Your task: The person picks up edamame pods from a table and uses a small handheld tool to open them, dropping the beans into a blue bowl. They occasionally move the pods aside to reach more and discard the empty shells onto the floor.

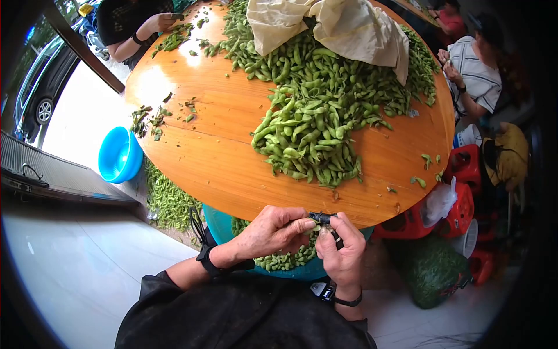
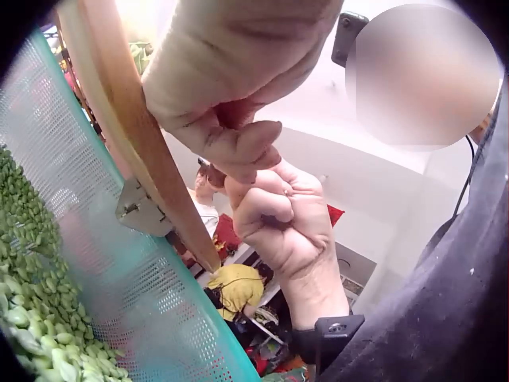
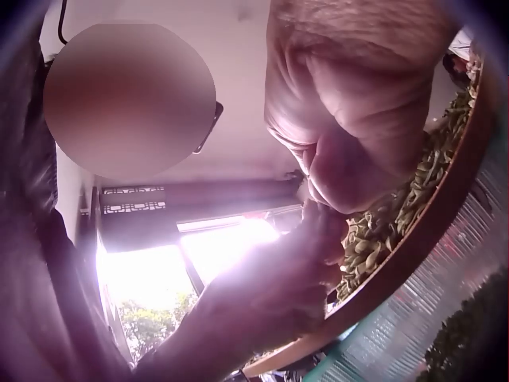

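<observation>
Over the table's near edge, my left hand (image 1: 273, 232) and right hand (image 1: 343, 250) meet at the fingertips. A small green pod (image 1: 315, 227) is pinched between them, partly covered by fingers. At the right index fingertip is a black piece (image 1: 321, 217); whether it is worn or held is unclear. In the left wrist view, my left hand (image 2: 246, 72) touches the curled right hand (image 2: 290, 227). The right wrist view has my right hand (image 3: 350, 111) above the left hand (image 3: 254, 294); the pod is hidden there. Below is a teal basket (image 1: 215, 224) of green beans (image 1: 285, 260).
A big heap of green pods (image 1: 314, 128) covers the middle of the wooden table (image 1: 215, 168), with a pale cloth (image 1: 363, 35) on top. A blue basin (image 1: 119, 154) stands at the left, red stools (image 1: 459, 209) at the right. Other people sit around the table.
</observation>
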`<act>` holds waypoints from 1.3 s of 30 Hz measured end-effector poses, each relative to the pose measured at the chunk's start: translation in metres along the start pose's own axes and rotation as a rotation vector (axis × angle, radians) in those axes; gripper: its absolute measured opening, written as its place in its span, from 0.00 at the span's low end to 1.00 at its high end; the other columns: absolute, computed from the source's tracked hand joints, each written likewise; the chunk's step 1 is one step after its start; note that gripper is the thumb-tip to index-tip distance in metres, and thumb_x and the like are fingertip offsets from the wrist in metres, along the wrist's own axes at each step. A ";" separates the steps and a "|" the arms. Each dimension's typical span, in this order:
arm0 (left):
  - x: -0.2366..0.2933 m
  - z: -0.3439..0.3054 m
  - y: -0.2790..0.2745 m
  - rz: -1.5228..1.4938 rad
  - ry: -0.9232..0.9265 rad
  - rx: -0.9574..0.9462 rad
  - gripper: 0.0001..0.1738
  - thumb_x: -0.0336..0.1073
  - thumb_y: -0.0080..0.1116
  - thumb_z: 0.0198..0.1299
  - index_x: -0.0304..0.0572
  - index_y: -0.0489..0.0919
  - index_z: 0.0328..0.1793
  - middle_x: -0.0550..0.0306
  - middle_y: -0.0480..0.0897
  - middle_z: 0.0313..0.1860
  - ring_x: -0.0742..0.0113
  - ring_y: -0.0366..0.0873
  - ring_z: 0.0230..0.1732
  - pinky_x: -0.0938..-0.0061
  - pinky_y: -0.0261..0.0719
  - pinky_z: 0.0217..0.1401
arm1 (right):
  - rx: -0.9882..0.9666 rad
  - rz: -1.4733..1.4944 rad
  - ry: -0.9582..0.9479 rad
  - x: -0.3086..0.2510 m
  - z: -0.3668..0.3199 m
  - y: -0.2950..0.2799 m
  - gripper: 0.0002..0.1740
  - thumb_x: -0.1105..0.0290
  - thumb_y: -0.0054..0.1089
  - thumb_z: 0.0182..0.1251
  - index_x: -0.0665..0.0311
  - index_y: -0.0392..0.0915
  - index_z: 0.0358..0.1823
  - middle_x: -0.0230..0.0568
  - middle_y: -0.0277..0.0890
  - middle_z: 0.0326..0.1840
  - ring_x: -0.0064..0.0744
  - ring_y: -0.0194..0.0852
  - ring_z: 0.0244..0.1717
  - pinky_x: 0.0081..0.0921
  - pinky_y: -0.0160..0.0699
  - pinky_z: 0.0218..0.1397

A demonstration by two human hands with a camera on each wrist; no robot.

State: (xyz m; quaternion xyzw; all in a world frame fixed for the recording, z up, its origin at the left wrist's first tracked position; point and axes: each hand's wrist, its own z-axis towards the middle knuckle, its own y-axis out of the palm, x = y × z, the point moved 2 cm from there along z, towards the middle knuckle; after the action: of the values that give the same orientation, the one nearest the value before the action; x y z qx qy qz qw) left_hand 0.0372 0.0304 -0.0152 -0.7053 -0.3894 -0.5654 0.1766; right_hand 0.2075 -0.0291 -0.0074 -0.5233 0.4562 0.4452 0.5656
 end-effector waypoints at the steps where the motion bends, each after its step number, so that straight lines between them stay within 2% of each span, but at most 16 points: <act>1: 0.001 0.001 0.001 -0.001 0.001 0.001 0.18 0.45 0.55 0.75 0.37 0.80 0.37 0.63 0.79 0.20 0.78 0.76 0.21 0.78 0.74 0.24 | 0.052 -0.180 -0.096 0.000 -0.001 0.002 0.08 0.82 0.59 0.62 0.75 0.75 0.43 0.45 0.68 0.34 0.36 0.74 0.27 0.30 0.73 0.29; 3: 0.003 0.003 0.006 -0.280 0.015 -0.032 0.16 0.44 0.54 0.76 0.36 0.79 0.45 0.65 0.78 0.24 0.79 0.76 0.26 0.79 0.74 0.28 | 0.101 -0.309 -0.187 -0.012 0.000 0.008 0.09 0.82 0.60 0.60 0.75 0.76 0.43 0.47 0.68 0.34 0.41 0.75 0.28 0.32 0.74 0.31; 4: 0.000 0.003 0.004 -0.282 0.015 -0.031 0.16 0.44 0.54 0.76 0.36 0.79 0.45 0.65 0.78 0.24 0.79 0.76 0.26 0.79 0.74 0.28 | 0.151 -0.437 -0.278 -0.019 0.000 0.009 0.10 0.82 0.60 0.58 0.74 0.76 0.43 0.49 0.69 0.34 0.46 0.75 0.30 0.35 0.75 0.33; 6: -0.007 0.004 0.000 -0.355 0.037 -0.134 0.15 0.43 0.53 0.76 0.36 0.77 0.52 0.65 0.78 0.29 0.79 0.76 0.31 0.81 0.75 0.34 | 0.147 -0.460 -0.296 -0.020 0.000 0.010 0.10 0.83 0.59 0.59 0.73 0.76 0.43 0.48 0.69 0.35 0.47 0.76 0.30 0.35 0.76 0.32; 13: -0.010 0.000 0.003 -0.333 0.097 -0.165 0.14 0.40 0.55 0.75 0.37 0.75 0.56 0.65 0.78 0.33 0.79 0.74 0.32 0.81 0.73 0.37 | 0.128 -0.479 -0.347 -0.019 -0.001 0.013 0.10 0.83 0.59 0.59 0.72 0.76 0.43 0.49 0.68 0.34 0.48 0.75 0.30 0.37 0.76 0.30; 15: -0.008 0.000 0.005 -0.420 0.100 -0.131 0.10 0.32 0.54 0.74 0.37 0.75 0.57 0.65 0.76 0.32 0.79 0.73 0.31 0.81 0.70 0.34 | 0.124 -0.496 -0.372 -0.020 -0.002 0.015 0.10 0.83 0.59 0.59 0.72 0.76 0.43 0.49 0.68 0.34 0.48 0.75 0.29 0.37 0.76 0.30; 16: -0.010 0.000 0.007 -0.421 0.100 -0.130 0.10 0.32 0.54 0.74 0.37 0.75 0.57 0.65 0.76 0.32 0.79 0.73 0.31 0.81 0.70 0.34 | 0.130 -0.533 -0.389 -0.022 -0.003 0.018 0.10 0.83 0.60 0.59 0.72 0.76 0.43 0.49 0.67 0.34 0.48 0.74 0.29 0.37 0.76 0.29; 18: -0.015 0.001 0.008 -0.485 0.074 -0.119 0.13 0.24 0.50 0.71 0.36 0.74 0.60 0.63 0.77 0.38 0.77 0.73 0.35 0.79 0.74 0.40 | 0.136 -0.570 -0.406 -0.021 -0.004 0.020 0.10 0.83 0.60 0.59 0.72 0.76 0.43 0.49 0.67 0.34 0.48 0.74 0.29 0.37 0.75 0.29; 19: -0.012 0.001 0.011 -0.465 0.069 -0.086 0.15 0.21 0.47 0.68 0.36 0.74 0.59 0.63 0.77 0.35 0.77 0.72 0.33 0.80 0.73 0.37 | 0.143 -0.574 -0.419 -0.019 -0.004 0.020 0.10 0.83 0.60 0.59 0.72 0.76 0.43 0.49 0.67 0.34 0.48 0.74 0.29 0.37 0.75 0.29; 22: -0.020 0.001 0.012 -0.508 0.085 -0.086 0.12 0.24 0.46 0.70 0.36 0.75 0.56 0.63 0.76 0.33 0.78 0.71 0.32 0.81 0.71 0.35 | 0.139 -0.522 -0.413 -0.017 -0.001 0.013 0.11 0.84 0.60 0.58 0.72 0.76 0.43 0.49 0.68 0.34 0.48 0.75 0.29 0.37 0.75 0.30; 26: -0.020 0.002 0.009 -0.476 0.074 -0.107 0.10 0.26 0.46 0.71 0.37 0.75 0.54 0.63 0.76 0.32 0.78 0.70 0.31 0.82 0.69 0.34 | 0.091 -0.331 -0.261 -0.007 -0.002 0.004 0.11 0.84 0.60 0.56 0.72 0.77 0.42 0.48 0.70 0.34 0.46 0.75 0.29 0.34 0.74 0.31; 28: -0.017 0.001 0.012 -0.489 0.023 -0.031 0.10 0.24 0.45 0.65 0.38 0.73 0.50 0.65 0.74 0.27 0.79 0.68 0.28 0.81 0.65 0.31 | 0.065 -0.208 -0.179 -0.004 -0.003 -0.001 0.09 0.83 0.60 0.57 0.73 0.77 0.41 0.47 0.70 0.33 0.43 0.74 0.28 0.31 0.73 0.31; 32: -0.007 -0.002 0.014 -0.414 0.015 -0.123 0.06 0.26 0.47 0.69 0.38 0.73 0.50 0.64 0.75 0.29 0.79 0.70 0.30 0.81 0.68 0.33 | -0.001 -0.014 0.010 -0.005 -0.001 -0.017 0.07 0.81 0.60 0.60 0.74 0.78 0.41 0.42 0.70 0.31 0.33 0.74 0.27 0.27 0.72 0.30; 36: -0.010 -0.002 0.018 -0.454 0.003 -0.137 0.07 0.34 0.53 0.74 0.38 0.74 0.49 0.61 0.79 0.31 0.77 0.72 0.31 0.79 0.73 0.36 | 0.021 -0.121 -0.103 0.005 -0.004 -0.018 0.08 0.82 0.60 0.60 0.75 0.77 0.40 0.40 0.70 0.31 0.28 0.73 0.26 0.25 0.72 0.27; 38: -0.003 -0.003 0.012 -0.002 -0.058 -0.188 0.12 0.35 0.54 0.75 0.38 0.76 0.58 0.60 0.84 0.33 0.76 0.79 0.34 0.76 0.78 0.40 | 0.118 -0.079 -0.075 0.000 -0.011 -0.026 0.07 0.83 0.60 0.58 0.76 0.76 0.38 0.42 0.71 0.31 0.27 0.72 0.26 0.25 0.71 0.28; 39: 0.014 -0.008 0.009 0.243 0.028 -0.201 0.11 0.33 0.57 0.72 0.37 0.79 0.56 0.56 0.85 0.33 0.69 0.84 0.34 0.71 0.81 0.38 | 0.146 0.000 -0.041 -0.002 -0.016 -0.039 0.07 0.83 0.60 0.55 0.76 0.76 0.37 0.43 0.72 0.30 0.27 0.72 0.27 0.27 0.71 0.29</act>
State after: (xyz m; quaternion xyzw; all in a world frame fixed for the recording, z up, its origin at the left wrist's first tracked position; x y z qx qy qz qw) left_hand 0.0395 0.0240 0.0015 -0.7533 -0.2402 -0.5860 0.1774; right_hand 0.2446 -0.0472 0.0012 -0.4716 0.4757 0.4215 0.6113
